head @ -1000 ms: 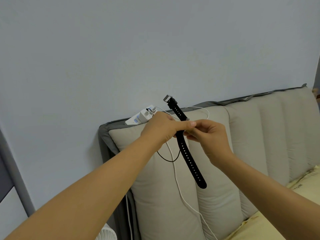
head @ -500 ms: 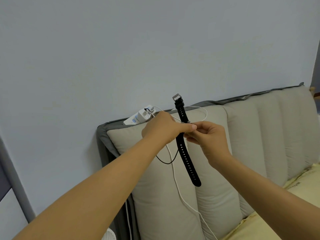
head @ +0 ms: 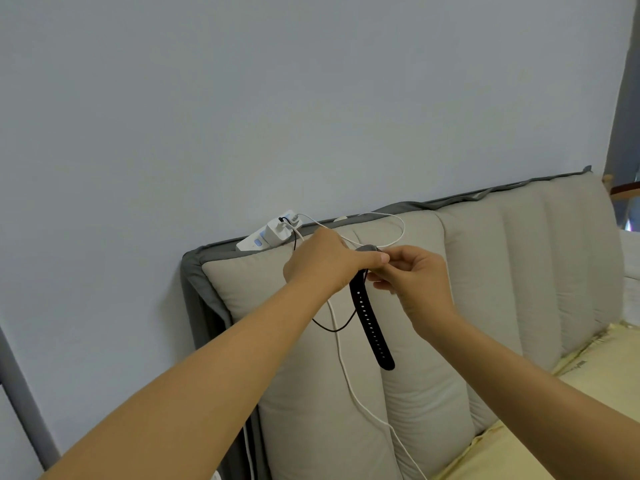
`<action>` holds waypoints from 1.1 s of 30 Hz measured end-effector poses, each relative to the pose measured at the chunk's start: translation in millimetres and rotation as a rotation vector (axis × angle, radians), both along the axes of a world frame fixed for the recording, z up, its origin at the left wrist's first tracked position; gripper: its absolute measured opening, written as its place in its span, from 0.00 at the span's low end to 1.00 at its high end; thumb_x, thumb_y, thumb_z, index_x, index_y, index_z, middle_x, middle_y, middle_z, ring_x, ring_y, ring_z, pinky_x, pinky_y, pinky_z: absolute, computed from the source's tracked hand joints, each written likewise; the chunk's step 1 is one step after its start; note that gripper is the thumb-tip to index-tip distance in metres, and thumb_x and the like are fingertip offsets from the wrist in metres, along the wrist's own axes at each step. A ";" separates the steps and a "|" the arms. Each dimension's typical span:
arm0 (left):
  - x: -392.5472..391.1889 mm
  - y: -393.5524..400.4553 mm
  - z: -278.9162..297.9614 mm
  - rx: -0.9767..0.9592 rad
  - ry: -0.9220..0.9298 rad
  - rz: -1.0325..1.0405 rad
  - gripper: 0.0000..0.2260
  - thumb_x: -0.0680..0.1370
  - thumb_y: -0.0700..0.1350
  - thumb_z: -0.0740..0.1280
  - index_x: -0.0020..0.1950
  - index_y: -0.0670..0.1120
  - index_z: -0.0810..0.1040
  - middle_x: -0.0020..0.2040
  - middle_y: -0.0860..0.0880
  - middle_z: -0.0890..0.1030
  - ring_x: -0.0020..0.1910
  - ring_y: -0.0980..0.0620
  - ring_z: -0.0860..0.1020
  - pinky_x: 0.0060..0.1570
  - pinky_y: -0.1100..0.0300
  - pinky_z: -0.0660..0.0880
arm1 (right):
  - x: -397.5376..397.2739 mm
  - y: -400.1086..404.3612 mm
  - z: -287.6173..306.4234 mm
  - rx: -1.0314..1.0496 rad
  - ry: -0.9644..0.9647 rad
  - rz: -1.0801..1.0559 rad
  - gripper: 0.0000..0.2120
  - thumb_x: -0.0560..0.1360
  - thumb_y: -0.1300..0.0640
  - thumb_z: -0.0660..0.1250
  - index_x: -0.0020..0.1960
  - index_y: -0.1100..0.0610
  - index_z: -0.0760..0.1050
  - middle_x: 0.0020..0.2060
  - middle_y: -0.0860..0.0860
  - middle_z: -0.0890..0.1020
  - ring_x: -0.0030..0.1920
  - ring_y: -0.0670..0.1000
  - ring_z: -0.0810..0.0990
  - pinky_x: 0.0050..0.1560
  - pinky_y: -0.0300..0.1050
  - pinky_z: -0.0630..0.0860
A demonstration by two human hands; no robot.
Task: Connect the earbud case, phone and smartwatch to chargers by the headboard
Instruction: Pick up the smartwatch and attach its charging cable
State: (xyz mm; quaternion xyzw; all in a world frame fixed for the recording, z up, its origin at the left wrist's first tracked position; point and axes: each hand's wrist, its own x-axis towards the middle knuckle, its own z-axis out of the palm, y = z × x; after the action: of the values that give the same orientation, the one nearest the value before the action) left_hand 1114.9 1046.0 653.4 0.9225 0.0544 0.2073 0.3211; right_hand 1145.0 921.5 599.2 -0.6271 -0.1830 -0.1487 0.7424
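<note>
A black smartwatch (head: 371, 327) is held in front of the headboard (head: 519, 271), its perforated strap hanging down. My left hand (head: 325, 261) grips the watch body from the left, thumb stretched toward the other hand. My right hand (head: 415, 275) pinches it from the right. A thin black charger cable (head: 332, 329) runs from the white power strip (head: 256, 241) on the headboard's top, loops below my left hand and rises to the watch. Its end is hidden between my hands. Neither phone nor earbud case is in view.
A white adapter (head: 277, 232) is plugged into the power strip. A white cable (head: 346, 372) hangs from it down the grey cushion toward the bed's yellow sheet (head: 588, 393). A second white cable (head: 398, 226) loops on top of the cushion. The wall stands close behind.
The buckle end of the strap, which stood up above my hands, has dropped out of sight behind them. The hanging strap has swung closer to vertical. My hands stay together.
</note>
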 end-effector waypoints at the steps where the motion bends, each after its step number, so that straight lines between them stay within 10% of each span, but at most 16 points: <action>1: 0.2 -1.7 0.0 0.002 -0.003 0.012 0.25 0.63 0.65 0.73 0.44 0.44 0.80 0.37 0.50 0.81 0.42 0.49 0.80 0.42 0.56 0.72 | 0.7 -0.5 -0.1 -0.002 0.001 -0.006 0.03 0.72 0.64 0.71 0.41 0.57 0.80 0.33 0.56 0.84 0.35 0.52 0.83 0.36 0.42 0.79; 26: 16.6 -9.2 -2.6 -0.119 -0.035 -0.039 0.26 0.62 0.65 0.73 0.42 0.43 0.76 0.36 0.49 0.79 0.41 0.47 0.80 0.42 0.55 0.73 | 10.2 1.8 0.1 0.039 0.029 -0.045 0.04 0.71 0.66 0.70 0.41 0.58 0.78 0.35 0.57 0.83 0.35 0.52 0.82 0.35 0.40 0.80; 33: 7.4 -16.4 1.9 -0.320 0.000 -0.150 0.28 0.53 0.66 0.72 0.38 0.44 0.76 0.34 0.47 0.75 0.33 0.48 0.72 0.36 0.52 0.68 | 12.0 2.5 -2.3 0.075 0.028 0.005 0.05 0.70 0.68 0.70 0.43 0.61 0.78 0.38 0.61 0.83 0.41 0.60 0.81 0.49 0.56 0.79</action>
State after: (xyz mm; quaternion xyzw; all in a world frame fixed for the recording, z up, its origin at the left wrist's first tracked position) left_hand 1122.3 1029.6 655.3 0.8611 0.0178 0.1714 0.4783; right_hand 1157.0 924.0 596.8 -0.6002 -0.1685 -0.1449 0.7683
